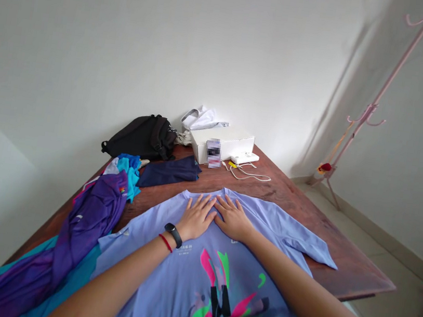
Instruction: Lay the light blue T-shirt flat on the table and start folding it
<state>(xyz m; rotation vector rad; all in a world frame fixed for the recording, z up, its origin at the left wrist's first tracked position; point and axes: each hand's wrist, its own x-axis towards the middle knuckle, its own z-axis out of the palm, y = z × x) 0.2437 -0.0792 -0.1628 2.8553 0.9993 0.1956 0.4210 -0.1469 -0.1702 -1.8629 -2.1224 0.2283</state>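
A lavender T-shirt (162, 288) with a pink, green and black print lies spread on the wooden table, collar toward the far side. My left hand (197, 217) rests flat on it just below the collar, fingers stretched out. Beside it, my right hand (233, 219) also lies flat on the fabric with spread fingers, the two hands nearly touching. Neither hand grips anything. The shirt's right sleeve (312, 243) reaches out over the table, and its lower end runs toward me, partly behind my forearms.
Purple (88, 220) and teal clothes (78, 266) lie heaped at the left. Farther back are a folded navy garment (170, 171), a black backpack (141, 135), a white box (229, 142) and a white cable (250, 174). A pink coat rack (386, 88) stands right of the table (353, 273).
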